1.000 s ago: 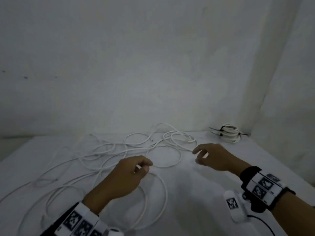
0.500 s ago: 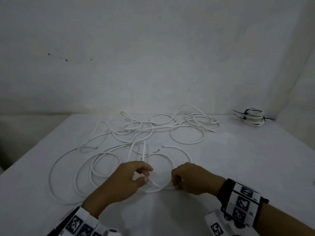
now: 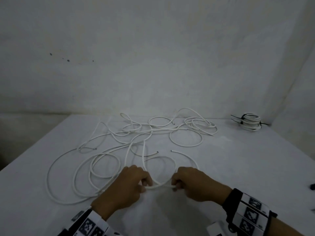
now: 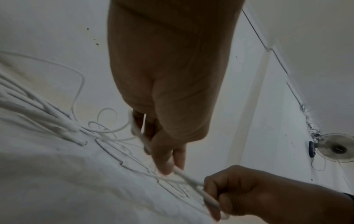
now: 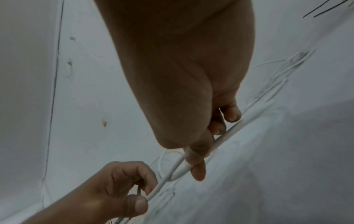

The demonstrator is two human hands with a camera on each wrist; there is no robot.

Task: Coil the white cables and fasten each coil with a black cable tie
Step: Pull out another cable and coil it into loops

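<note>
**Both hands pinch one white cable near the front of the table**

Hard to make out: in the head view the fingertips of both hands are curled under and hidden, and the loose white cables (image 3: pixel 153 132) overlap so much across the table (image 3: pixel 247 167) that it is unclear how many there are. Both wrist views are dim, and the cables behind the hands blur there. The wrist bands are cut off by the lower edge.

Against half a second ago, the hands have closed in on each other and now share a short straight stretch of the held cable (image 3: pixel 161 186); then the left hand hovered with thumb and forefinger apart, and the right was a fist just beside it. A loop of that cable now arcs up and away between the two hands. A second ago the right hand reached farther out, toward the far tangle.

The head view alone shows the finished coil (image 3: pixel 250 123) at the far right corner, bound with black cable ties (image 3: pixel 238 118), well apart from the hands. The left wrist view shows the left hand (image 4: pixel 168 106) pinching the cable between thumb and fingertips, with the right hand (image 4: pixel 254 191) curled round the cable's end. The right wrist view confirms the right hand's (image 5: pixel 191 91) fingers pressing the cable against the thumb, and the left hand's (image 5: pixel 114 189) thumb clamped on it.
</note>
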